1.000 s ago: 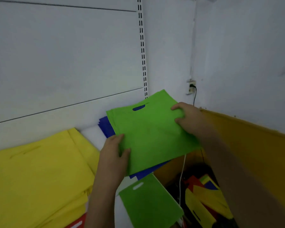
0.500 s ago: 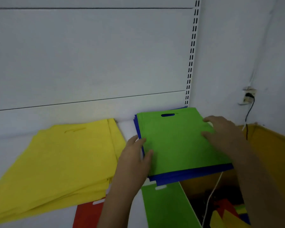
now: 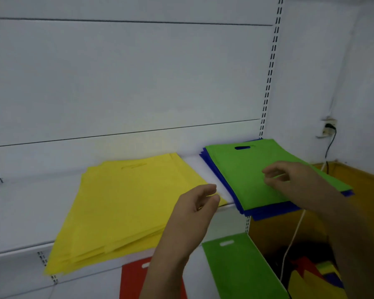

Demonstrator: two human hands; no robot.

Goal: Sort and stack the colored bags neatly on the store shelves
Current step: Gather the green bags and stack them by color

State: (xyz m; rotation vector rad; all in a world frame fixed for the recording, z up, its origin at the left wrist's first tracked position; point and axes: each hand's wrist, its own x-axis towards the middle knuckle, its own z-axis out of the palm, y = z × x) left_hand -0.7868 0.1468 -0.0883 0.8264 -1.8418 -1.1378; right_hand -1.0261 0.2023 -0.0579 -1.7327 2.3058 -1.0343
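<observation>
A green bag (image 3: 244,169) lies flat on a stack of blue bags (image 3: 268,211) at the right end of the white shelf (image 3: 26,212). To its left sits a wide stack of yellow bags (image 3: 125,208). My right hand (image 3: 294,182) hovers just above the green bag, fingers loosely curled and holding nothing. My left hand (image 3: 194,212) hangs in front of the shelf edge between the two stacks, fingers relaxed and empty. On the shelf below lie another green bag (image 3: 235,268) and a red bag (image 3: 134,281).
A yellow-brown box (image 3: 358,190) at the right holds several mixed coloured bags (image 3: 311,275). A white cable (image 3: 292,240) runs down into it, and a black cable hangs from a wall socket (image 3: 329,126). A slotted upright (image 3: 269,72) stands behind the blue stack.
The green bag has been laid down on the blue stack and both hands have let go of it. My left hand has drawn back to the left, and my right hand has lifted.
</observation>
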